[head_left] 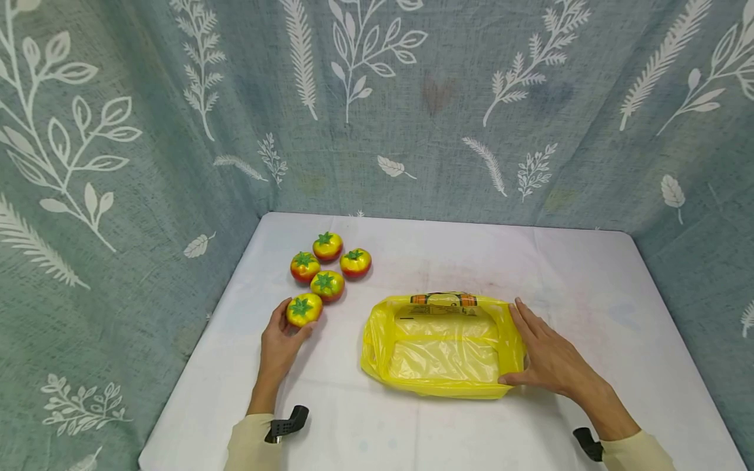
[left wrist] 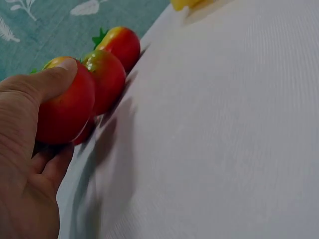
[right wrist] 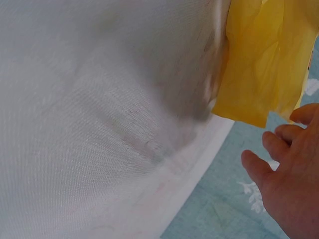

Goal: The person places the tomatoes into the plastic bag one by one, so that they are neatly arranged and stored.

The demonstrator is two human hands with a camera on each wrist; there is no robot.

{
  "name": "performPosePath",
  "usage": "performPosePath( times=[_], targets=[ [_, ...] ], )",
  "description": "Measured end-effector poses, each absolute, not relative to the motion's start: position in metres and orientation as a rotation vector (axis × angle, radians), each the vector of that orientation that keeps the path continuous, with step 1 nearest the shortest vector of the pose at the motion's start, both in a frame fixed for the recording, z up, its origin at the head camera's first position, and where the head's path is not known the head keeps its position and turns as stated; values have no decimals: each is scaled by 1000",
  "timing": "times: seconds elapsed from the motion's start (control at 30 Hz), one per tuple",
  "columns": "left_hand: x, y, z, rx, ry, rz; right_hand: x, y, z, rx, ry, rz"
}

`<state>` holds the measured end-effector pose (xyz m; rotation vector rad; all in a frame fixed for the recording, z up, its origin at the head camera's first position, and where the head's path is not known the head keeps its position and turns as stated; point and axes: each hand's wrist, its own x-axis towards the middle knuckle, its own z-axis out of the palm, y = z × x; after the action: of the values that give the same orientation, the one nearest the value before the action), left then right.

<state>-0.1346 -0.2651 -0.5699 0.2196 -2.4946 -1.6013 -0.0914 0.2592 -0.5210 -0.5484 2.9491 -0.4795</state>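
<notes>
Left hand point(head_left: 278, 348) clamps a tomato point(head_left: 304, 309) around nine o'clock of the yellow bag point(head_left: 436, 388); right hand point(head_left: 552, 358), fingers apart, touches its three o'clock side: glossy tomato might slip, nudged bag collapse

Leaf-printed teal curtains point(head_left: 436, 137) behind and beside a white table point(head_left: 601, 307)

Grey-green leaf-patterned curtain point(head_left: 436, 144) behind and on both sides of a faintly stained white tabletop point(head_left: 589, 294).
</notes>
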Motion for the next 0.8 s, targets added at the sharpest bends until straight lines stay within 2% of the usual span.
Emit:
performPosePath(
  times=[0.43,0.8],
  targets=[
    [-136,-235,-545,18,-2446,-1637,-90,260,-521,-541,2944,-479],
    [-137,-178,-514,-231,-2484,-1707,-89,260,-520,-539,2938,-488]
  ],
)
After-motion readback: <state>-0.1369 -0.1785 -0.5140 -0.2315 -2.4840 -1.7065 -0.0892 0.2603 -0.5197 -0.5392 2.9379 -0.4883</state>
